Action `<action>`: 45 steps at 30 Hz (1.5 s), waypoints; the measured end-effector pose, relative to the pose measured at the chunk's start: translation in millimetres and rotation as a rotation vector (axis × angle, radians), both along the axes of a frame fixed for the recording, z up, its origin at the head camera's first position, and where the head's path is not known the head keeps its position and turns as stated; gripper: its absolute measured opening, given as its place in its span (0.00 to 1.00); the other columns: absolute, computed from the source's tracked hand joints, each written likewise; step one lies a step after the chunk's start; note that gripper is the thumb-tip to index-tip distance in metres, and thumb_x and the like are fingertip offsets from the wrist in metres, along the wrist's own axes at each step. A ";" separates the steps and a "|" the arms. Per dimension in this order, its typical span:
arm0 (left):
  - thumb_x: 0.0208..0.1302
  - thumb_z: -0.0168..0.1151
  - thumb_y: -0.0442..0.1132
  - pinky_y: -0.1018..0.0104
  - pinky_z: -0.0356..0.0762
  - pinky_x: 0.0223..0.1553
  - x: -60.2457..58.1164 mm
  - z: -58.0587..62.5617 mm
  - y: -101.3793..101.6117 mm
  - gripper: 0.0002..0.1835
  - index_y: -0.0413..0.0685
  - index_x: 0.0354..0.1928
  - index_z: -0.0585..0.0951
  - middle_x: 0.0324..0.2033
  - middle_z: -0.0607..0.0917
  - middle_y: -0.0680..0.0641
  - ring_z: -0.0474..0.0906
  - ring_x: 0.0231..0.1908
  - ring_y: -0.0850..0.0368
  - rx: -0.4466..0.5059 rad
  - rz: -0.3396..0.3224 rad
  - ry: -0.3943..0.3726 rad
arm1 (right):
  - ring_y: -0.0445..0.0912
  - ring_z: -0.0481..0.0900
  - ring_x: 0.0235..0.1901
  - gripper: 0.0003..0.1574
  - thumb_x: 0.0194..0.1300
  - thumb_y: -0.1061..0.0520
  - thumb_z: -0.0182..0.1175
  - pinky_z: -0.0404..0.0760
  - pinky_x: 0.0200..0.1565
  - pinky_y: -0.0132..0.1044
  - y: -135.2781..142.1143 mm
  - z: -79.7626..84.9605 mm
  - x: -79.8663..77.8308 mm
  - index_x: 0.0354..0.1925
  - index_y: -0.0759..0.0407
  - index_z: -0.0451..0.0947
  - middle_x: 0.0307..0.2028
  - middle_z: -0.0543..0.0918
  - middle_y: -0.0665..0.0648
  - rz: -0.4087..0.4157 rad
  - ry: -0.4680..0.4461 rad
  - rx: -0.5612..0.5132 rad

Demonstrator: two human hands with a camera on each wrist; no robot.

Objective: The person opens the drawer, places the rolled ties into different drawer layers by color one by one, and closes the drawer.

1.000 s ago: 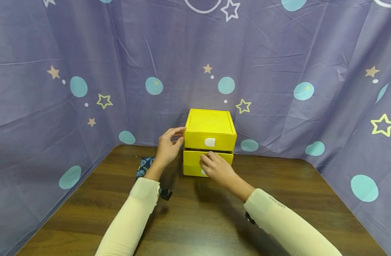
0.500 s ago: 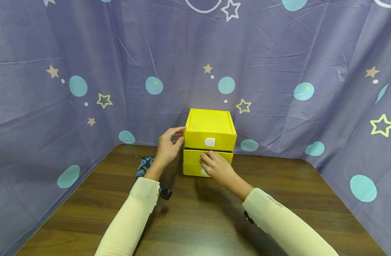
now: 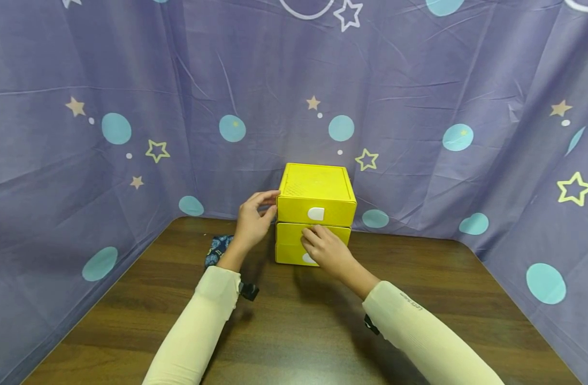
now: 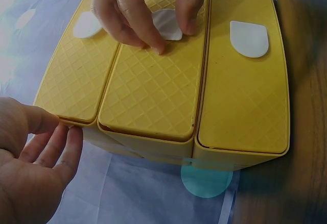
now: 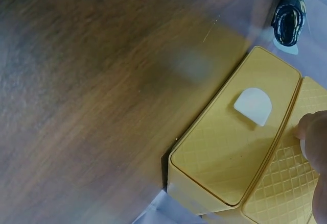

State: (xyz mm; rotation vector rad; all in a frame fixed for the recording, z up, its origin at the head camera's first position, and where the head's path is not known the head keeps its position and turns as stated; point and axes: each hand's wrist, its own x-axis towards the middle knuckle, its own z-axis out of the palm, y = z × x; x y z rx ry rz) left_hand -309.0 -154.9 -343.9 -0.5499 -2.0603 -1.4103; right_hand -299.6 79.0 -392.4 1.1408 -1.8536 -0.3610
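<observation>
A yellow drawer cabinet [image 3: 317, 182] stands at the back of the table, with three white-handled drawers visible in the left wrist view. Thumb and fingers of my right hand [image 3: 326, 251] pinch at the white handle [image 4: 167, 24] of the middle drawer [image 4: 153, 91], whose front sits close to its neighbours. My left hand [image 3: 252, 222] touches the cabinet's left side near the upper front corner, fingers fairly straight. In the left wrist view its thumb [image 4: 43, 119] lies against the top drawer's edge. The bottom drawer [image 5: 235, 142] is flush.
On the wooden table [image 3: 294, 331], left of the cabinet, lies a dark blue patterned item [image 3: 219, 250], partly behind the left forearm. Its opening shows in the right wrist view. A purple curtain [image 3: 399, 96] with stars and dots hangs close behind the cabinet.
The middle drawer has slid inward, and the dark gap above its front has closed. My right hand has moved slightly with it; the left hand stays in place.
</observation>
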 end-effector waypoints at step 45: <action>0.71 0.63 0.29 0.47 0.83 0.53 -0.5 -0.7 0.1 0.19 0.48 0.61 0.84 0.52 0.82 0.45 0.81 0.53 0.50 0.002 -0.011 -0.007 | 0.55 0.80 0.45 0.15 0.63 0.62 0.70 0.81 0.45 0.44 8.0 22.5 11.0 0.49 0.61 0.86 0.48 0.85 0.58 0.123 -0.263 -0.212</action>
